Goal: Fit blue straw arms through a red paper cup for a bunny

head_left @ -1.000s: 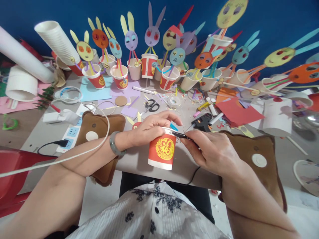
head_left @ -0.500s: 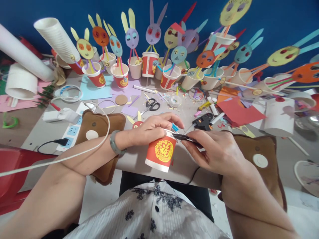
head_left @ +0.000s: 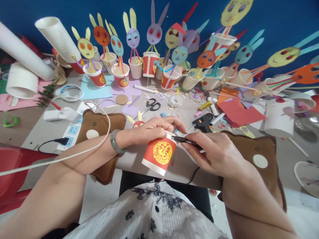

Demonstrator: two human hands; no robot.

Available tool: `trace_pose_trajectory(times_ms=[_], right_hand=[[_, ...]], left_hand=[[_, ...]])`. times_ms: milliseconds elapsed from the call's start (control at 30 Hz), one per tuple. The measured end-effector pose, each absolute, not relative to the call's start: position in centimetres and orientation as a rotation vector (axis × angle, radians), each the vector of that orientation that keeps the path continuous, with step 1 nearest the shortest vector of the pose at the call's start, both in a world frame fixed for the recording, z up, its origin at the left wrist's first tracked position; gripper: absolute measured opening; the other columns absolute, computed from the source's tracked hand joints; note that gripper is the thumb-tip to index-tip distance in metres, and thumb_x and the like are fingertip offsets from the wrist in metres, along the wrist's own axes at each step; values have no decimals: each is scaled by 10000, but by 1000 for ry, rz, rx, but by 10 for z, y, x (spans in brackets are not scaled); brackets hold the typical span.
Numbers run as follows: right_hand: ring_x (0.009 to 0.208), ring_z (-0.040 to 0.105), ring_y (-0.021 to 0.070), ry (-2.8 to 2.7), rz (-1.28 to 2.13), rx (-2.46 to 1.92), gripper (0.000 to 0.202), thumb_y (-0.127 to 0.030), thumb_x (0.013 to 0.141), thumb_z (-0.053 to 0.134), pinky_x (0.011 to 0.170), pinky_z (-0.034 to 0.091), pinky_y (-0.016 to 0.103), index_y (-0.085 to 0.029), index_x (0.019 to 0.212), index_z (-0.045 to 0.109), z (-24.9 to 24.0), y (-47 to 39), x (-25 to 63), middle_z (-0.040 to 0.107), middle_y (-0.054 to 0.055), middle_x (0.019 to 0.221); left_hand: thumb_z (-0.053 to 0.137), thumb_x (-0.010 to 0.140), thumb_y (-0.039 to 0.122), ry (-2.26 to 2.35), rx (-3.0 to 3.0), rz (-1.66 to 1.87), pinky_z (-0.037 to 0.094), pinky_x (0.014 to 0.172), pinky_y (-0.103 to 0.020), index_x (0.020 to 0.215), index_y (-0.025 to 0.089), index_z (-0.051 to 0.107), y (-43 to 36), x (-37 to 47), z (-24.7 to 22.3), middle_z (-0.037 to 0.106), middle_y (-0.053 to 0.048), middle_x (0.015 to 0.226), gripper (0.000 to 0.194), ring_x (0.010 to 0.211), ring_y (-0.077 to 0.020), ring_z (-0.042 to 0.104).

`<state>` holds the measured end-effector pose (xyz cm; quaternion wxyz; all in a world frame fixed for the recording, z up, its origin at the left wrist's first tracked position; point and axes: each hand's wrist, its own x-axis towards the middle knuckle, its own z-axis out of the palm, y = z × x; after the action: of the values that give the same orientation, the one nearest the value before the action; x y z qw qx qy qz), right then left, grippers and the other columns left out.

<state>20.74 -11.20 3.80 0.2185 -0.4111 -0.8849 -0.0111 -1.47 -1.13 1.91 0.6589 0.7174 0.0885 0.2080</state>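
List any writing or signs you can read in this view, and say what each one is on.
"福": gold round emblem on the red paper cup held by the left hand, while the right hand holds a dark tool at its rim.
Gold emblems on the red cups at the back: too small to read.
Nothing else is legible.

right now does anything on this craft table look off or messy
Mostly clutter. Paper scraps litter the table around the scissors. The red cup in the left hand is tilted, with the right hand holding a dark tool at its rim.
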Motion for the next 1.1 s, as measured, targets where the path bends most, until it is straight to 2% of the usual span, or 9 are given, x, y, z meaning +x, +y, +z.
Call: trace_pose_trajectory(times_ms=[267, 467, 600, 767, 900, 967, 1100], right_hand=[[453, 475, 95, -2420, 139, -1091, 160, -250, 1040, 512, 466, 351, 237, -191, 910, 585, 40, -110, 207, 532, -43, 569], [440, 498, 89, -2348, 329, -1079, 133, -277, 1029, 545, 462, 365, 234, -196, 945, 609, 36, -103, 209, 566, -39, 592], [429, 472, 84, -2311, 469, -1050, 139, -294, 1021, 562, 452, 349, 236, -215, 914, 604, 35, -99, 209, 552, -52, 574], [444, 434, 95, -1964, 788, -1103, 184, -396, 1000, 600, 467, 344, 257, -236, 911, 597, 24, -99, 211, 530, -56, 570], [470, 382, 95, -1589, 1068, -1006, 295, -528, 964, 620, 463, 324, 258, -237, 929, 592, 15, -99, 211, 503, -50, 619], [498, 406, 93, -1599, 982, -1035, 294, -510, 920, 692, 465, 327, 248, -232, 903, 598, 14, -98, 209, 528, -44, 644], [481, 446, 83, -1749, 530, -1219, 224, -380, 881, 753, 455, 337, 229, -227, 855, 591, 14, -96, 201, 560, -52, 608]], left_hand=[[504, 722, 255, 247, 1461, 446, 469, 1082, -450, 599, 184, 519, -16, -15, 21, 692, -108, 1148, 143, 1150, -292, 607], [501, 724, 252, 237, 1474, 466, 487, 1031, -451, 612, 185, 518, -15, -15, 18, 684, -99, 1152, 132, 1117, -290, 618], [503, 725, 251, 250, 1480, 482, 508, 996, -434, 580, 185, 459, -13, -15, 14, 696, -83, 1151, 166, 1067, -272, 633], [563, 769, 309, 227, 1484, 559, 539, 914, -432, 561, 191, 427, -9, -13, 8, 715, -94, 1168, 275, 1039, -282, 647], [585, 832, 350, 261, 1473, 686, 550, 915, -447, 589, 194, 482, -9, -9, -1, 717, -97, 1169, 307, 1077, -290, 655], [579, 882, 337, 297, 1504, 774, 546, 934, -428, 636, 190, 519, -11, -8, -3, 709, -97, 1164, 293, 1087, -266, 656], [556, 991, 369, 418, 1655, 974, 514, 989, -383, 749, 180, 585, -17, -7, -4, 696, -102, 1135, 309, 1067, -205, 645]])
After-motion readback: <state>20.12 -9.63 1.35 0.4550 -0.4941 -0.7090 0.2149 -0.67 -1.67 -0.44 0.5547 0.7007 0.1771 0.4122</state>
